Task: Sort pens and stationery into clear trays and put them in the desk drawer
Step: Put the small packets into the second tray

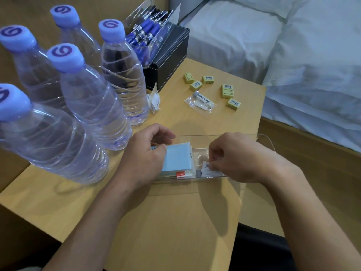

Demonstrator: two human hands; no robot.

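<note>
Now both hands are in the clear tray (197, 140) at the near edge of the worktop (175, 222). The left hand (144, 155) grips the blue note pad (178, 157). The right hand (238, 157) pinches a small labelled packet (214, 173). It is best to lay the packet flat beside the pad, so the yellow erasers (196, 85) fit later.

In front of me is a pale wooden desk (175, 222) under soft, even light. Behind it runs a wall panel (29, 8) of similar wood. To my right stands a bed (244, 45) with rumpled white sheets and a plump pillow (322, 55), its wooden frame (312, 147) just beside the desk. Below is something dark (259, 249) I cannot make out.
</note>
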